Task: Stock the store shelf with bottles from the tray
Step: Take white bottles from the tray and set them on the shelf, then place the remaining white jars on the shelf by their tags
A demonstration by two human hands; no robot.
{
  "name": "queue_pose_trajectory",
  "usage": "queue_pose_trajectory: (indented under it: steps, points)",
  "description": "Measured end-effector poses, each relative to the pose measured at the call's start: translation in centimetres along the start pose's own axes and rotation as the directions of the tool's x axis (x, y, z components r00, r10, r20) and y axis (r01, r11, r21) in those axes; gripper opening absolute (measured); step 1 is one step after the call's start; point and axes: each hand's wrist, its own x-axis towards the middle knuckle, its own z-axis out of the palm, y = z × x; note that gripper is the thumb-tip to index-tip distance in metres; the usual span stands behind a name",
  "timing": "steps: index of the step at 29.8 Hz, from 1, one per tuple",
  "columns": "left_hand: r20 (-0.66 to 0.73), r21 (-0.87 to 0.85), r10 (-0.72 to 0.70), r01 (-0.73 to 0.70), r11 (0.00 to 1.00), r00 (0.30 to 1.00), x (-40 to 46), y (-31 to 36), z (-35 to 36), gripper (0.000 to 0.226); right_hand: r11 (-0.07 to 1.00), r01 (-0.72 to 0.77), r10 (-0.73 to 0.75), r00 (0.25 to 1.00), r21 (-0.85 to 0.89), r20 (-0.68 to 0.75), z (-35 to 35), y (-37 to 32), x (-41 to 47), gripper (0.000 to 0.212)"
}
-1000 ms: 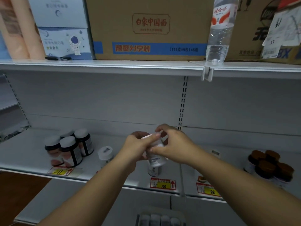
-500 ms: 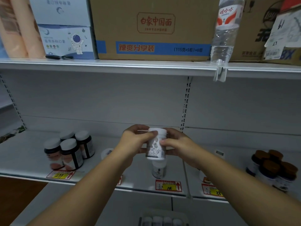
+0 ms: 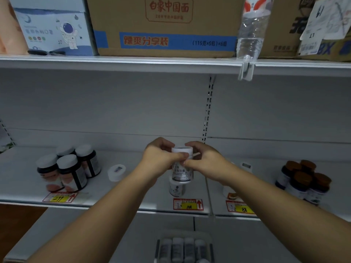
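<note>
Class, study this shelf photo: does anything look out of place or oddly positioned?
Yes. A clear water bottle stands upside down on the top shelf, cap at the edge, between cardboard boxes. On the lower shelf, a small white bottle stands alone, apart from the dark bottle group.

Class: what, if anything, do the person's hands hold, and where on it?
Both the left hand and right hand grip one small white labelled plastic bottle around its cap and upper body.

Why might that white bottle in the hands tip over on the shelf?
The white bottle looks taller than wide, so a nudge could probably topple it. Its smooth label may be slippery. Both the left hand and right hand grip it, which likely steadies it.
</note>
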Motion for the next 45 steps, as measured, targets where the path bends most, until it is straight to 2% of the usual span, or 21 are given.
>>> queue_pose_trajectory:
  steps: [3, 6, 10, 14, 19, 21, 22, 24, 25, 26, 27, 29, 30, 32, 34, 36, 39, 41, 42, 44, 45]
  points:
    - [0.038, 0.132, 0.032, -0.037, 0.991, 0.999, 0.2, -0.4, 0.9, 0.040, 0.993, -0.017, 0.012, 0.999, -0.115, -0.045, -1.0, 0.6, 0.0, 0.050]
    - [0.014, 0.339, 0.112, -0.111, 0.934, 0.994, 0.8, -0.7, 0.7, 0.051, 0.919, -0.115, 0.105, 0.993, -0.377, -0.048, -2.1, 1.9, 0.8, 0.039]
    - [0.026, 0.550, 0.156, -0.144, 0.823, 0.987, 1.1, -1.1, -0.7, 0.059, 0.830, -0.154, 0.211, 0.976, -0.536, 0.046, -1.9, 4.2, 1.7, 0.050]
    - [0.017, 0.642, 0.153, -0.128, 0.756, 0.988, -0.5, -1.9, -0.6, 0.060, 0.802, -0.092, 0.201, 0.972, -0.590, 0.123, -0.2, 6.3, 2.3, 0.062]
    - [0.003, 0.551, -0.056, 0.046, 0.833, 0.998, -3.5, -2.4, 0.6, 0.041, 0.809, -0.102, 0.228, 0.962, -0.579, 0.149, 0.5, 6.7, 1.9, 0.072]
    - [0.084, 0.457, -0.163, 0.107, 0.883, 0.983, -5.2, -2.8, 0.9, 0.025, 0.805, -0.024, 0.090, 0.992, -0.593, 0.083, 0.1, 6.0, 0.5, 0.073]
    - [0.152, 0.403, -0.239, 0.161, 0.901, 0.959, -6.2, -3.4, 1.0, 0.020, 0.824, 0.096, -0.098, 0.995, -0.559, 0.026, 0.1, 5.9, -0.8, 0.064]
    - [0.280, 0.376, -0.411, 0.295, 0.878, 0.867, -8.1, -5.8, 1.0, 0.026, 0.784, 0.448, -0.501, 0.865, -0.430, -0.011, 0.7, 6.1, -4.3, 0.034]
    - [0.320, 0.410, -0.504, 0.362, 0.837, 0.803, -9.0, -7.4, 0.9, 0.029, 0.735, 0.580, -0.600, 0.798, -0.352, 0.062, 1.4, 6.8, -6.2, 0.021]
    - [0.339, 0.451, -0.584, 0.417, 0.789, 0.738, -9.8, -9.2, 0.9, 0.029, 0.703, 0.653, -0.627, 0.756, -0.283, 0.188, 2.3, 8.0, -8.1, 0.012]
    - [0.341, 0.486, -0.641, 0.455, 0.746, 0.688, -10.7, -11.2, 0.8, 0.028, 0.709, 0.658, -0.572, 0.747, -0.254, 0.338, 3.4, 9.8, -9.6, 0.010]
    - [0.286, 0.491, -0.688, 0.515, 0.703, 0.667, -11.8, -15.8, 0.9, 0.025, 0.802, 0.510, -0.267, 0.773, -0.313, 0.575, 5.3, 14.3, -11.4, 0.015]
    - [0.235, 0.469, -0.695, 0.547, 0.693, 0.679, -12.3, -18.3, 1.1, 0.023, 0.835, 0.390, -0.098, 0.800, -0.389, 0.592, 6.2, 17.2, -11.5, 0.020]
    - [0.132, 0.421, -0.703, 0.603, 0.678, 0.699, -13.1, -23.3, 1.9, 0.021, 0.833, 0.162, 0.175, 0.829, -0.529, 0.530, 7.7, 22.5, -11.2, 0.030]
    - [0.070, 0.403, -0.702, 0.623, 0.670, 0.709, -13.2, -28.0, 3.2, 0.019, 0.807, 0.025, 0.322, 0.819, -0.590, 0.475, 9.1, 26.7, -10.8, 0.040]
    - [0.017, 0.420, -0.685, 0.617, 0.666, 0.728, -12.9, -32.1, 5.2, 0.019, 0.780, -0.046, 0.394, 0.811, -0.624, 0.433, 10.8, 30.5, -10.3, 0.044]
    - [-0.053, 0.471, -0.588, 0.539, 0.698, 0.807, -11.8, -36.5, 8.3, 0.018, 0.753, -0.118, 0.440, 0.821, -0.647, 0.363, 13.5, 34.0, -10.0, 0.039]
    - [-0.110, 0.486, -0.514, 0.497, 0.719, 0.850, -10.2, -38.6, 10.0, 0.016, 0.759, -0.085, 0.325, 0.909, -0.646, 0.262, 15.4, 35.2, -10.2, 0.024]
    - [-0.148, 0.481, -0.491, 0.496, 0.723, 0.858, -9.2, -39.6, 10.4, 0.016, 0.756, -0.050, 0.279, 0.927, -0.652, 0.252, 16.2, 35.8, -10.3, 0.017]
    - [-0.212, 0.469, -0.470, 0.511, 0.720, 0.857, -7.2, -41.4, 11.0, 0.019, 0.727, -0.027, 0.241, 0.946, -0.686, 0.218, 17.5, 37.3, -10.2, 0.024]
    - [-0.227, 0.478, -0.464, 0.513, 0.713, 0.856, -6.5, -42.3, 11.1, 0.022, 0.709, -0.105, 0.342, 0.916, -0.697, 0.211, 18.2, 38.1, -9.9, 0.038]
